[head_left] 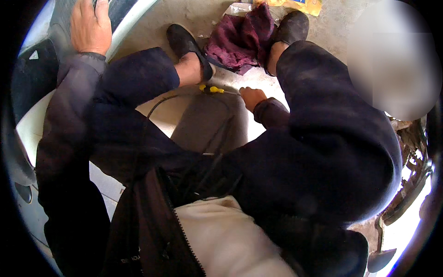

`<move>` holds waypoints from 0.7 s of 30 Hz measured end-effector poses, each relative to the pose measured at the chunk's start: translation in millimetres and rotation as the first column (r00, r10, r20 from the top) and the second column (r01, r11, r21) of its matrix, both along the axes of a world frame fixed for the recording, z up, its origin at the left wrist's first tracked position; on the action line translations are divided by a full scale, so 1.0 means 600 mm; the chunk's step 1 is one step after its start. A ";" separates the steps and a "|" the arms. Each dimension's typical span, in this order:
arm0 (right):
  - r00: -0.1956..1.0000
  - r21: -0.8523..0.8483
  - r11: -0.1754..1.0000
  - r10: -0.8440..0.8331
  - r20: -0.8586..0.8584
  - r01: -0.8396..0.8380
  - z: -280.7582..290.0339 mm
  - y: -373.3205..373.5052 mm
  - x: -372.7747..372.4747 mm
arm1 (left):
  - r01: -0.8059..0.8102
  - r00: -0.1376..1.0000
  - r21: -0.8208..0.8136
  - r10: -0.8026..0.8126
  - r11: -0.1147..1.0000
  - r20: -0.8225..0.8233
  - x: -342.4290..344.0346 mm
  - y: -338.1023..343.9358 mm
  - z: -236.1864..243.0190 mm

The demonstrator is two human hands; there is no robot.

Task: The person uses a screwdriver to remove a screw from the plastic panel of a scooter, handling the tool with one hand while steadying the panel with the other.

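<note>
My left hand (91, 28) lies flat with its fingers stretched out on a dark panel edged in white at the upper left. Between my knees, my right hand (253, 98) is closed around the metal shaft end of a screwdriver (212, 89). Its yellow-and-black handle points left, away from the fingers. The tip is hidden in my grip. Just beyond the tool, a crumpled dark red cloth (242, 39) lies on the floor between my two dark shoes.
A grey tapered surface (210, 122) sits between my thighs, with a thin dark cord (159, 99) looping over it. A yellow packet (302, 5) lies at the far edge. Dirty mechanical parts (413, 152) stand at the right. A blurred patch hides the upper right.
</note>
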State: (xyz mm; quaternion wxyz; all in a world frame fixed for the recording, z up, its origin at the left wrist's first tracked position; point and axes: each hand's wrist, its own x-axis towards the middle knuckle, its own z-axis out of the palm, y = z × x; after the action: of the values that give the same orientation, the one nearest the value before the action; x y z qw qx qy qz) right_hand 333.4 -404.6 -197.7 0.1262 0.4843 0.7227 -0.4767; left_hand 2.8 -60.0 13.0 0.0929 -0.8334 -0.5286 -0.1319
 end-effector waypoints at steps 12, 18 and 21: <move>0.611 -0.169 0.589 -0.778 0.142 0.790 0.084 0.032 0.191 | -0.112 0.994 0.035 0.112 0.993 0.001 0.047 -0.017 0.012; 0.202 -0.376 0.073 -0.927 0.316 0.924 0.018 -0.074 0.197 | -0.133 0.990 0.039 0.134 0.990 -0.032 0.041 -0.023 0.019; 0.135 -0.421 -0.056 -0.902 0.410 0.905 -0.007 -0.133 0.156 | -0.132 0.991 0.013 0.132 0.991 -0.020 0.051 -0.017 0.018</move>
State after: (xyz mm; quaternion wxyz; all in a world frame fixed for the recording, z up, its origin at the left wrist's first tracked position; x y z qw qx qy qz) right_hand 427.1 -484.2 -202.1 -0.0756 0.7702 0.0304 -0.6325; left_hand 33.5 -70.2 24.0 0.1118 -0.7974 -0.5807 -0.1198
